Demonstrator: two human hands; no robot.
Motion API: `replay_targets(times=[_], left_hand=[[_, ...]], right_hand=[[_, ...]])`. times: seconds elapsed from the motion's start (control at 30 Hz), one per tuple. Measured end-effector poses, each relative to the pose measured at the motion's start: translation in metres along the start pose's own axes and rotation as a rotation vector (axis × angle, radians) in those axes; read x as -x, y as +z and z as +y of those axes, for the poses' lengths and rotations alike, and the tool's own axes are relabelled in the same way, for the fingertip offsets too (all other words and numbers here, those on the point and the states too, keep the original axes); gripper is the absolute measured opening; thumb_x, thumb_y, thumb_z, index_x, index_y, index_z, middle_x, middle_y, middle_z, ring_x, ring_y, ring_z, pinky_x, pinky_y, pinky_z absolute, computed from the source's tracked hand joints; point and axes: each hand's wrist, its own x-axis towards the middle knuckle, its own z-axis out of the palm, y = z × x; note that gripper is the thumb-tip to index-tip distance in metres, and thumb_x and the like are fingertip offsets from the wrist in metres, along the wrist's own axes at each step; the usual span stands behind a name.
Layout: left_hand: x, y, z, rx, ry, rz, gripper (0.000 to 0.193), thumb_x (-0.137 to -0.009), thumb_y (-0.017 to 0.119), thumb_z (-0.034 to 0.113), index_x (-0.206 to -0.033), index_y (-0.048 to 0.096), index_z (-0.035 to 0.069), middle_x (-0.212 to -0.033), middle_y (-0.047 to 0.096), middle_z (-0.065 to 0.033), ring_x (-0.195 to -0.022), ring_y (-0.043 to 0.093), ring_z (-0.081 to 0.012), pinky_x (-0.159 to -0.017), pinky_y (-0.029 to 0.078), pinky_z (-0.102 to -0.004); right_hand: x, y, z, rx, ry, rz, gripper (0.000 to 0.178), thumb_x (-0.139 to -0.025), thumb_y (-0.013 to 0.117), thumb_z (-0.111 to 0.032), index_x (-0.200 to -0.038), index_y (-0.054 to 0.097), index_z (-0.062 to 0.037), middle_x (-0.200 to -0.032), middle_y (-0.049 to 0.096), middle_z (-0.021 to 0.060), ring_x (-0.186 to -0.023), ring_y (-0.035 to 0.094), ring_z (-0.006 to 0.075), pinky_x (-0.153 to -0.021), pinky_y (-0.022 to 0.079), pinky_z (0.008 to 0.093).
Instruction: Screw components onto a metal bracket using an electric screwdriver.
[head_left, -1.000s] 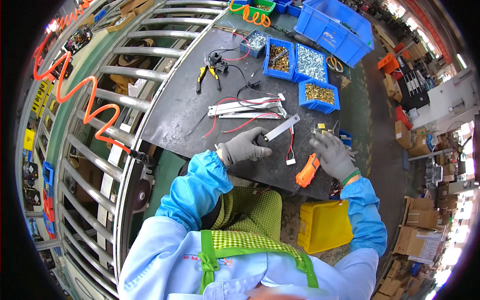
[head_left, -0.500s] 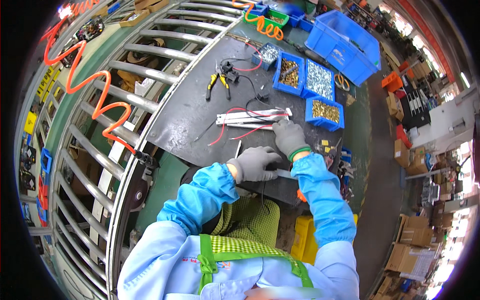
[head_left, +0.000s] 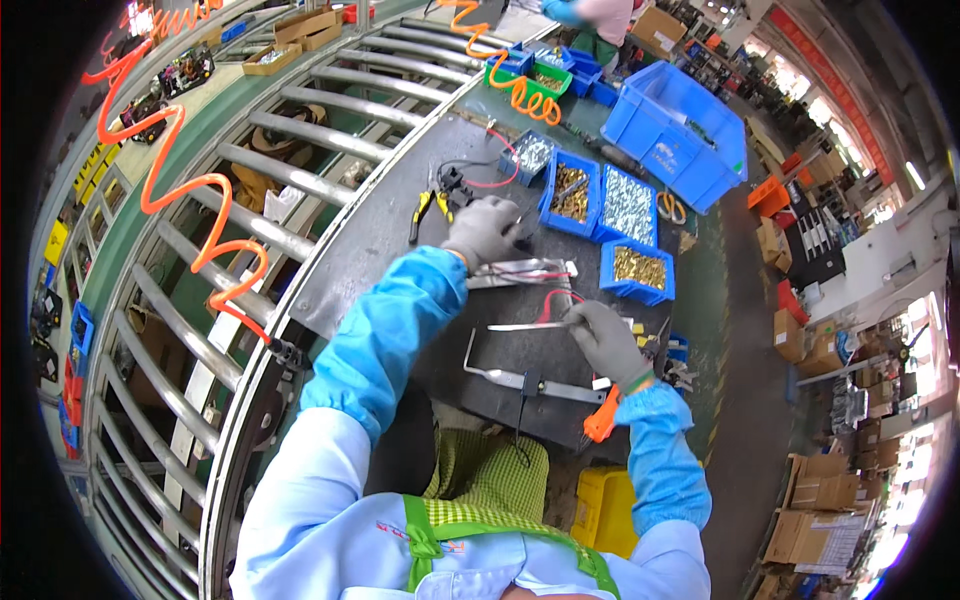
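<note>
My right hand (head_left: 607, 342), in a grey glove, pinches one end of a thin white strip (head_left: 525, 327) with a red wire beside it. My left hand (head_left: 484, 232), gloved the same way, reaches past the white strips (head_left: 520, 273) lying on the black table. Its fingertips are blurred over a black cable, so whether they grip it does not show. Yellow-and-black pliers (head_left: 428, 213) lie just left of that hand. Nearer to me rests a silver metal bar (head_left: 543, 386) with a bent end and a black piece around its middle.
Blue bins of brass and silver small parts (head_left: 630, 205) line the table's right side. A large blue crate (head_left: 675, 135) stands beyond. Metal rollers (head_left: 290, 180) run along the left, with an orange coiled hose (head_left: 215, 240) above. Another person (head_left: 600, 25) is at the far end.
My left hand has moved forward, from the near edge to beyond the white strips. My right hand has come nearer and now holds one strip. The silver bar, formerly under my hands, lies uncovered.
</note>
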Motion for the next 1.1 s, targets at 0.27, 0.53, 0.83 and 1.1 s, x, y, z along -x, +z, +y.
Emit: replay_targets(times=[0.27, 0.53, 0.83, 1.1], left_hand=[[-0.026, 0.043, 0.041, -0.277, -0.199, -0.519, 0.040, -0.083, 0.064, 0.028, -0.119, 0.062, 0.010, -0.110, 0.068, -0.0161, -0.107, 0.065, -0.0326, -0.088, 0.052, -0.0436], [-0.051, -0.024, 0.087, 0.513, -0.107, 0.137, 0.037, -0.074, 0.073, 0.026, -0.095, 0.051, 0.003, -0.078, 0.063, -0.0165, -0.077, 0.064, -0.0341, -0.072, 0.050, -0.0429], [-0.071, -0.101, 0.117, 0.557, 0.091, 0.112, 0.054, -0.072, 0.083, 0.031, -0.114, 0.062, 0.005, -0.076, 0.059, -0.0083, -0.072, 0.058, -0.0176, -0.064, 0.048, -0.0322], [-0.039, -0.093, 0.102, 1.477, -0.420, -0.337, 0.030, -0.092, 0.067, 0.028, -0.104, 0.061, 0.001, -0.082, 0.063, -0.0044, -0.069, 0.064, -0.0137, -0.063, 0.055, -0.0238]], right_hand=[[0.045, -0.048, -0.071, -1.224, 0.202, 0.476, 0.014, -0.096, 0.051, -0.011, -0.106, 0.052, -0.0021, -0.096, 0.062, 0.0100, -0.083, 0.063, 0.0201, -0.083, 0.053, 0.0391], [0.083, -0.079, -0.082, -1.102, -0.016, 0.713, 0.020, -0.103, 0.045, -0.026, -0.117, 0.047, -0.0123, -0.085, 0.054, 0.0044, -0.081, 0.061, 0.0226, -0.086, 0.052, 0.0513], [0.095, -0.070, -0.091, -1.496, -0.024, 0.882, 0.076, -0.093, 0.038, -0.067, -0.130, 0.049, -0.0010, -0.092, 0.053, 0.0062, -0.090, 0.052, 0.0239, -0.100, 0.036, 0.0468], [0.200, -0.109, -0.112, -1.493, -0.566, 1.237, 0.025, -0.102, 0.048, -0.034, -0.087, 0.043, -0.0138, -0.081, 0.036, 0.0010, -0.063, 0.041, 0.0150, -0.064, 0.049, 0.0464]])
